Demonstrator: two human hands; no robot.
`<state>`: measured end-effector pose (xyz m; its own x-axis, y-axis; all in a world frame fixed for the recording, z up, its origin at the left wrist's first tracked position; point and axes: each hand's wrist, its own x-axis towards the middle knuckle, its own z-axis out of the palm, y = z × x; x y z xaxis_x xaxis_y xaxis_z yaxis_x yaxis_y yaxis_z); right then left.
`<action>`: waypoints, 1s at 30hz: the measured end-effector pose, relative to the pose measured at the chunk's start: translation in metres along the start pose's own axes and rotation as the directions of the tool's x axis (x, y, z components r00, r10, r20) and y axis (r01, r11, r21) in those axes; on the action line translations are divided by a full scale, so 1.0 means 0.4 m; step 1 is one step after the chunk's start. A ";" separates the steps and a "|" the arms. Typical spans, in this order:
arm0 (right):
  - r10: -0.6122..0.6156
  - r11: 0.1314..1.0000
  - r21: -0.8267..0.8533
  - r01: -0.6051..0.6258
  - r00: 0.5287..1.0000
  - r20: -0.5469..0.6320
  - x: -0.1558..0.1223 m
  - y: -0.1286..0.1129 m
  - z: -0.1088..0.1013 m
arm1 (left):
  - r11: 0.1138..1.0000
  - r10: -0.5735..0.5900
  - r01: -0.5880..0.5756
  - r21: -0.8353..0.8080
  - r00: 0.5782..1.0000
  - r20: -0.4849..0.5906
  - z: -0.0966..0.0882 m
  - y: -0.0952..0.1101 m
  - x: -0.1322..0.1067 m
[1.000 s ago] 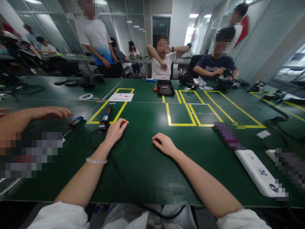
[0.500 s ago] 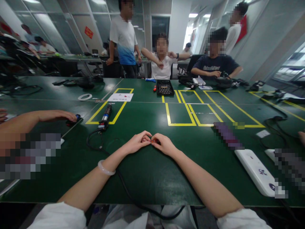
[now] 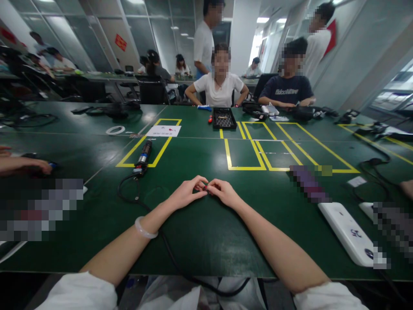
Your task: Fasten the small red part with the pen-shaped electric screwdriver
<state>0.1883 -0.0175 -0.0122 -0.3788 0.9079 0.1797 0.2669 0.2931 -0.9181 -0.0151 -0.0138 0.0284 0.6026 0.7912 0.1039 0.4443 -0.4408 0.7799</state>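
Note:
My left hand and my right hand meet over the green table, fingertips almost touching. Between them is a small red piece, too small to name and partly covered by the fingers. The right thumb and fingers pinch it. On the left, thumb and fingers curve round its other side; whether they grip it too is hard to see. A black and silver cylindrical tool with a black cable lies beyond my left hand.
Yellow tape outlines mark the table. A black tray of small parts stands at the far side beside a red item. A white power bank-like device lies at right. A co-worker's hand is at left; people sit opposite.
My hands stay together, fingers shifting slightly round the red piece. The co-worker's hand at left has drawn away leftward with a dark object. Opposite, one person lowered their arms; another walked right.

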 end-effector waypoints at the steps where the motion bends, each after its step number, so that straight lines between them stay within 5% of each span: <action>1: -0.001 1.000 0.001 0.001 1.000 0.010 0.001 0.002 -0.001 | 0.999 0.016 -0.016 0.032 1.000 -0.006 0.001 0.004 -0.001; 12: -0.044 0.988 0.149 0.046 0.999 -0.018 -0.007 0.011 0.015 | 0.992 0.024 -0.019 0.123 0.999 -0.038 0.002 0.003 -0.002; 17: -0.038 0.992 0.119 0.042 0.999 -0.034 -0.008 0.005 0.010 | 0.958 -0.008 0.048 0.281 0.990 -0.144 -0.055 -0.033 0.004; 20: -0.024 0.996 0.080 0.026 0.999 -0.022 -0.007 0.001 0.007 | 0.827 -0.014 0.233 0.512 0.918 -0.395 -0.138 -0.100 -0.007; 24: -0.017 0.999 0.040 0.017 1.000 -0.004 -0.008 -0.009 0.007 | 0.569 -0.092 0.611 0.550 0.712 -0.696 -0.263 -0.218 -0.060; 27: -0.011 1.000 0.028 0.011 1.000 -0.002 -0.008 -0.012 0.008 | 0.486 -0.223 0.743 0.460 0.614 -0.757 -0.331 -0.286 -0.105; 30: -0.016 1.000 0.022 0.017 1.000 -0.001 -0.009 -0.010 0.008 | 0.479 -0.386 0.781 0.400 0.597 -0.703 -0.367 -0.316 -0.128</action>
<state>0.1856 -0.0228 -0.0104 -0.3819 0.9033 0.1953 0.2415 0.3015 -0.9224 -0.1992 0.0637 0.0151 -0.2781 0.9405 0.1954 0.9489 0.2374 0.2077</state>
